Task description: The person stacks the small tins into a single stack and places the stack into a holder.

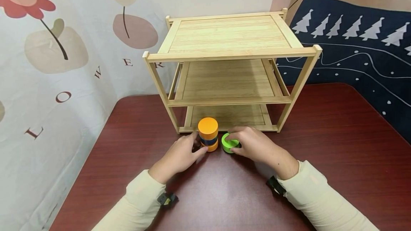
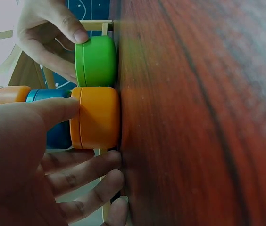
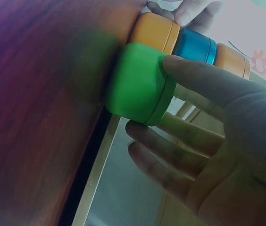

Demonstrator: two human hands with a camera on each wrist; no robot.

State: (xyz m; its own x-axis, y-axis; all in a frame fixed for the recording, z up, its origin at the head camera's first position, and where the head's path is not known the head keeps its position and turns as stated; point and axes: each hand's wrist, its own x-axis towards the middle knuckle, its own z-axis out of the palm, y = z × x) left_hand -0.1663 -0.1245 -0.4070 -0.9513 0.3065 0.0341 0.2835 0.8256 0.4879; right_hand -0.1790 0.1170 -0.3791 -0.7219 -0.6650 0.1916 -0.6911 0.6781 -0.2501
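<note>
Three round lidded tins form a stack on the table: a lower orange tin, a blue tin in the middle and an upper orange tin. My left hand holds the stack low down, its thumb on the lower orange tin and its fingers around the far left side. Right beside the stack, a green tin rests on the table. My right hand grips it, thumb on the near side, other fingers on the opposite side, and one finger over the lid.
Just behind the tins stands a three-level wooden rack, its lowest bar close to them. The dark red table extends to both sides. A patterned cloth hangs at the left, a dark tree-print cloth at the right.
</note>
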